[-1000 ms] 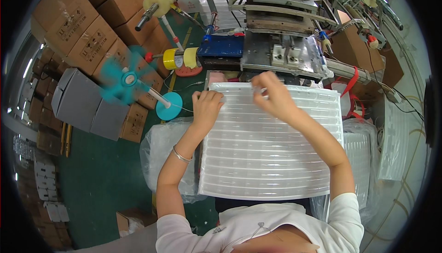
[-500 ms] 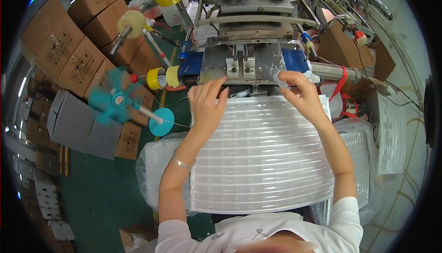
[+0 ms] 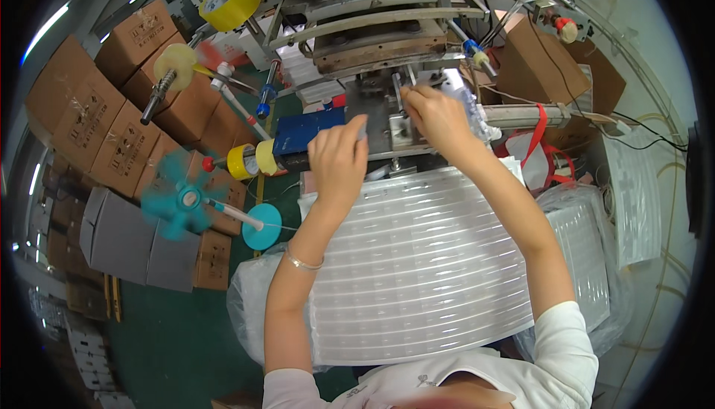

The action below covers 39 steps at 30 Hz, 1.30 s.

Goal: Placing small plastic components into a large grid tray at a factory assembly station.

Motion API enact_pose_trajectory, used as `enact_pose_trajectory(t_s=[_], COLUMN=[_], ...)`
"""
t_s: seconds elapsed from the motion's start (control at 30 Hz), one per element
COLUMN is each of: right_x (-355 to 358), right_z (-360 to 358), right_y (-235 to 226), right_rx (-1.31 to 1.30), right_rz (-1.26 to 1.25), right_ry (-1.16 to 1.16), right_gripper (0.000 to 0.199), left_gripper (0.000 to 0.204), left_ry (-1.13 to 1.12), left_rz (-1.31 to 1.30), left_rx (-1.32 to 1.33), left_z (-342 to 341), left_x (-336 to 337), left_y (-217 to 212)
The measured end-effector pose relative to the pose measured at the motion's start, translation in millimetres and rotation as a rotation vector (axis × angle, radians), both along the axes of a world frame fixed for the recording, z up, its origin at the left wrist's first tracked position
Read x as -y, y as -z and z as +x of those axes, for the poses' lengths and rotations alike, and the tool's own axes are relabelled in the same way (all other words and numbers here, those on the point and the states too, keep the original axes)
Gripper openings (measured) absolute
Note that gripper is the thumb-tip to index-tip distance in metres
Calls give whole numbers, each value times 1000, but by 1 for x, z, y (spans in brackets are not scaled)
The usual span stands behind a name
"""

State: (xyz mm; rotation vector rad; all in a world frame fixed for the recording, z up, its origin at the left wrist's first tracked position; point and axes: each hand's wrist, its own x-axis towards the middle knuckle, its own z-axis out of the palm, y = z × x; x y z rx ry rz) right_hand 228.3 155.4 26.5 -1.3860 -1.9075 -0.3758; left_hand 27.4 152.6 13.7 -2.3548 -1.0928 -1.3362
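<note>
My left hand [image 3: 339, 162] is raised over the far left corner of the white ribbed plastic sheet [image 3: 417, 267]. Its fingers are drawn together, and something small and greyish shows at the thumb and forefinger, too small to name. Farther right, my right hand [image 3: 439, 120] reaches over the press bed, its fingertips pinched beside the upright metal pins of a small metal fixture [image 3: 403, 132]. Whatever it holds there is hidden by the fingers and blurred. A blue plate [image 3: 307, 135] lies on the machine left of the fixture, and the heavy press head [image 3: 380, 48] hangs just beyond my right hand.
A turquoise fan [image 3: 188, 199] stands at left before stacked cartons [image 3: 93, 119]. Yellow tape rolls [image 3: 242, 162] sit on arms by the machine. Red straps [image 3: 538, 137] hang at right, near a metal cylinder [image 3: 521, 116]. Plastic-wrapped sheets [image 3: 585, 253] flank the ribbed one.
My right hand has moved left and forward from the bed's right side to the fixture, and the clear piece it held no longer shows. My left fingers have closed. The whole view has shifted and tilted.
</note>
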Motion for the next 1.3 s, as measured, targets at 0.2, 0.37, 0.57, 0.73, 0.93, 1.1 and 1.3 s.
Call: enact_pose_trajectory(t_s=[0.2, 0.37, 0.57, 0.73, 0.93, 1.1, 1.3], right_x=[-16, 28, 64, 63, 60, 60, 48], right_z=[18, -12, -92, -100, -105, -104, -109], right_y=[8, 9, 72, 107, 105, 104, 107], right_rx=[-101, -93, 183, 265, 240, 239, 191], right_rz=[40, 309, -89, -126, -217, -283, -367], right_ry=[-96, -128, -449, -302, -331, -331, -351], right_gripper=[25, 29, 26, 12, 12, 13, 17], left_gripper=[32, 48, 32, 31, 28, 28, 26], left_ry=[-13, -21, -233, -88, -88, -106, -110], left_rz=[-108, -233, -216, -295, -321, -272, -352], left_rx=[11, -52, -614, -482, -441, -465, -475], left_z=[-63, -79, -80, -90, -95, -91, -89], left_x=[29, 49, 66, 64, 69, 66, 70], left_y=[-4, 15, 62, 78, 81, 83, 74])
